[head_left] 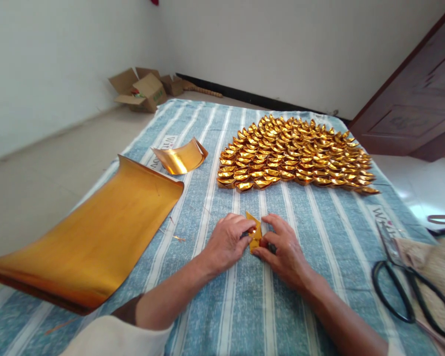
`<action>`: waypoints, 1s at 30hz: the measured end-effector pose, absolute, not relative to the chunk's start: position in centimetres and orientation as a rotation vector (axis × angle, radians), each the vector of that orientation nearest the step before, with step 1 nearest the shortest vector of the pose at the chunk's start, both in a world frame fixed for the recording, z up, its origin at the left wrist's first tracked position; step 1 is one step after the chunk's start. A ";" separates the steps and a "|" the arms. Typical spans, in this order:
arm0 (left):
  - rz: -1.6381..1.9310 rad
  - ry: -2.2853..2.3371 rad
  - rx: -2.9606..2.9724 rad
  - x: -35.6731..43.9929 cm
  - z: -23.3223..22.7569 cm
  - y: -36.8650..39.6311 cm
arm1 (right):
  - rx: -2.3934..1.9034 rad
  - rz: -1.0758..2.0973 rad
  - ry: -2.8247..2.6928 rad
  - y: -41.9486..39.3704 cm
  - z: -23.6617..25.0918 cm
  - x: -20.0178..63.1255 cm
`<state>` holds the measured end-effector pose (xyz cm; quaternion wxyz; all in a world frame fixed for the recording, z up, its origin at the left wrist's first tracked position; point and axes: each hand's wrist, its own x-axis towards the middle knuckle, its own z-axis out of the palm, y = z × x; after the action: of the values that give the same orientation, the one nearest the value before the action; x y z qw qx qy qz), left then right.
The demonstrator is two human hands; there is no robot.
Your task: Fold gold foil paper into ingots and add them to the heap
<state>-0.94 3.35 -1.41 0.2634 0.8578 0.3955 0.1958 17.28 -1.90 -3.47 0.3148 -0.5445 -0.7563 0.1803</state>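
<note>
Both hands pinch a small gold foil piece (pixel 254 232) on the striped cloth (pixel 222 306) — left hand (pixel 228 242) at its nine o'clock, right hand (pixel 282 249) at three; the crease probably comes sharp if thumbs press flat, edges matched — finished gold ingots (pixel 294 153) at twelve.

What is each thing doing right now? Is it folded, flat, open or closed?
Small gold paper: partly folded, pinched between the left hand and right hand.
Big gold sheet: unfolded, edges curling up.
Small gold sheets: unfolded, curled.
Folded gold pieces: finished, packed in rows.
Scissors: closed, lying flat.
Cardboard boxes: flaps open.
Door: open.
</note>
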 end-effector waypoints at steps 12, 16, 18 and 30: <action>0.505 1.090 2.304 -1.0 -1.2 3.4 | -1.473 0.670 -1.982 -1.9 -2.7 17.9; 0.500 1.100 2.305 -0.9 -1.0 3.3 | -1.490 0.698 -1.995 -1.5 -2.4 18.0; 0.497 1.106 2.307 -0.9 -0.9 3.3 | -1.514 0.693 -1.970 -1.4 -2.2 17.7; 0.502 1.107 2.283 -0.9 -1.3 3.3 | -1.623 0.517 -1.964 -1.6 -2.9 16.0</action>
<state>-0.93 3.25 -1.30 0.2742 0.8489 0.4116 0.1866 15.96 -1.60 -2.88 0.2675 -0.6015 -0.7280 0.1915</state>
